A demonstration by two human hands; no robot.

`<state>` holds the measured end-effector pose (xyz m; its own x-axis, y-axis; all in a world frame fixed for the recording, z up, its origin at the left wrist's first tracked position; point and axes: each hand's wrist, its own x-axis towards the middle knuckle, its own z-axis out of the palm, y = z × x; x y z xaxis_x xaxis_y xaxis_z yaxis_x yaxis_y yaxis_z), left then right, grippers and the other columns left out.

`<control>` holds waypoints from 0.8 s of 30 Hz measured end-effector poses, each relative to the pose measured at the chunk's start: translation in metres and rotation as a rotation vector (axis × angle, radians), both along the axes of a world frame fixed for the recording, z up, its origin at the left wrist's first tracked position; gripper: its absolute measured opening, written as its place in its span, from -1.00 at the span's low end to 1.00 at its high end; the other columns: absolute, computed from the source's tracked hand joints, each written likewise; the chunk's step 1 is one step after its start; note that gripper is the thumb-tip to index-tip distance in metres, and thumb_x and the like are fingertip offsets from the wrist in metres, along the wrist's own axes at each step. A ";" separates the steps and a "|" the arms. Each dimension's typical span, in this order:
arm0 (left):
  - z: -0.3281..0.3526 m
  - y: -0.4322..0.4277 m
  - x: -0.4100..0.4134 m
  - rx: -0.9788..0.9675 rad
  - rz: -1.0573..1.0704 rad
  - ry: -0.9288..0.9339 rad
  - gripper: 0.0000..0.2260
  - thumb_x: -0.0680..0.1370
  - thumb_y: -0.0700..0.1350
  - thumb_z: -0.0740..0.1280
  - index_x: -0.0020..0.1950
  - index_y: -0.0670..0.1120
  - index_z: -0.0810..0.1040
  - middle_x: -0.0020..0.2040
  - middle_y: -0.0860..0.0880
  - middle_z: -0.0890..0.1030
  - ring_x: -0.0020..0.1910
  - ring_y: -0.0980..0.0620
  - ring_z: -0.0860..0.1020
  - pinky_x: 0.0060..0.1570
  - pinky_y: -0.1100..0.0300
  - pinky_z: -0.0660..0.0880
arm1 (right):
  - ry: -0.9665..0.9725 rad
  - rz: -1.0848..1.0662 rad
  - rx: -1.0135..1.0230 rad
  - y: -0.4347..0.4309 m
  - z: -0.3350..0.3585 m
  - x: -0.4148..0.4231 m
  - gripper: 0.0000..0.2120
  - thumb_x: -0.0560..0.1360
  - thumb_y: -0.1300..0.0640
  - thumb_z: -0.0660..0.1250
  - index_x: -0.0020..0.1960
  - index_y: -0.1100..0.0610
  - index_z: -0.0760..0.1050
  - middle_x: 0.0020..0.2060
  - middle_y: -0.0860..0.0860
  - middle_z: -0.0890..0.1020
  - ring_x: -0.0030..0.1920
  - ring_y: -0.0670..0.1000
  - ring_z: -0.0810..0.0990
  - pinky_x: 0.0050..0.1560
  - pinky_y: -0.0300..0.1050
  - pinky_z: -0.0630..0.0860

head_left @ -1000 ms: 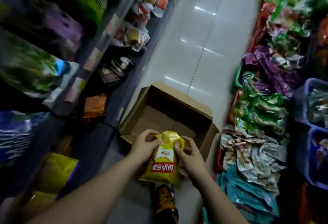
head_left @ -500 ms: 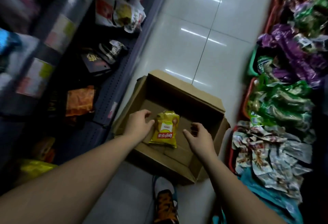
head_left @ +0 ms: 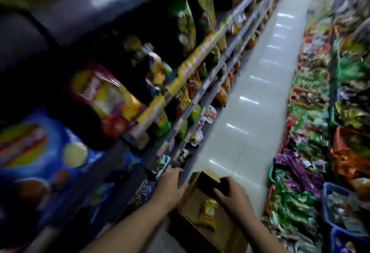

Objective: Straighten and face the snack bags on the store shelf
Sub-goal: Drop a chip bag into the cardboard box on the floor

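A small yellow snack bag (head_left: pixel 208 213) lies flat inside an open cardboard box (head_left: pixel 226 234) on the aisle floor. My left hand (head_left: pixel 170 182) rests on the box's left wall near the shelf edge. My right hand (head_left: pixel 232 192) curls over the box's far wall. Neither hand touches the yellow bag. Shelves (head_left: pixel 200 60) on the left carry blurred snack bags, among them a large blue bag (head_left: pixel 40 152) and a purple and yellow bag (head_left: pixel 108 100).
White tiled floor (head_left: pixel 256 96) runs up the aisle's middle. On the right, coloured baskets (head_left: pixel 328 208) hold heaps of small green, purple and orange packets. Price strips line the shelf edges. The whole frame is motion-blurred.
I let go of the yellow bag and it now lies in the box. Both hands moved to the box's walls. My view swung up from the floor toward the shelves and along the aisle.
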<state>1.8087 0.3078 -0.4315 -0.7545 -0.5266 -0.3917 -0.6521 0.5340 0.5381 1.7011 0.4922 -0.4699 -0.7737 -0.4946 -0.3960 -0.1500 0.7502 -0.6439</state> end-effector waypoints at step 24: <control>0.427 -0.015 0.390 -0.725 1.158 0.559 -0.48 0.54 0.08 0.40 0.43 -0.08 0.39 0.38 -0.04 0.53 0.36 -0.04 0.50 0.27 0.13 0.45 | 0.250 0.967 -0.782 -0.260 0.478 0.287 -0.45 0.44 -0.20 0.46 0.27 0.12 0.48 0.07 0.04 0.64 0.06 0.06 0.64 -0.03 -0.11 0.53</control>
<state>2.1989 0.2928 -0.0044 0.2531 -0.8771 0.4082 -0.6961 0.1279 0.7065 1.9884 0.2320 0.0086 0.0213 -0.9325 0.3606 -0.6030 -0.2996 -0.7394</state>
